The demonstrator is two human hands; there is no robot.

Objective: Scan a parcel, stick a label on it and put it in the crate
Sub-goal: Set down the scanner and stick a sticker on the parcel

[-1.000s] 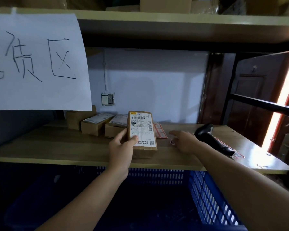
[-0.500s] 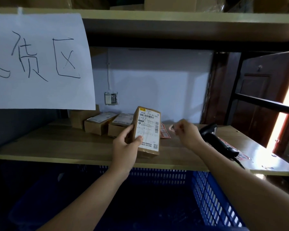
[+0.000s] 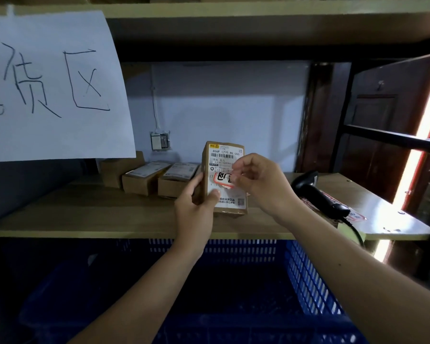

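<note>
Hands: left hand (image 3: 195, 209) grips parcel (image 3: 225, 177) upright by its left edge; right hand (image 3: 261, 183) pinches sticker (image 3: 224, 180) onto it
Feel: looks light, stiff cardboard
Crate (image 3: 308, 276): below, near

Parcel (image 3: 224, 155): small brown cardboard box, upright, held above wooden shelf, white shipping sheet w/ barcode on front face. Label (image 3: 222, 179): small white sticker, red border, black marks (unreadable), lying across middle of that sheet, slightly tilted. Crate (image 3: 308, 274): blue plastic, slotted walls, under shelf, directly below parcel; inside too dark to judge.
</note>
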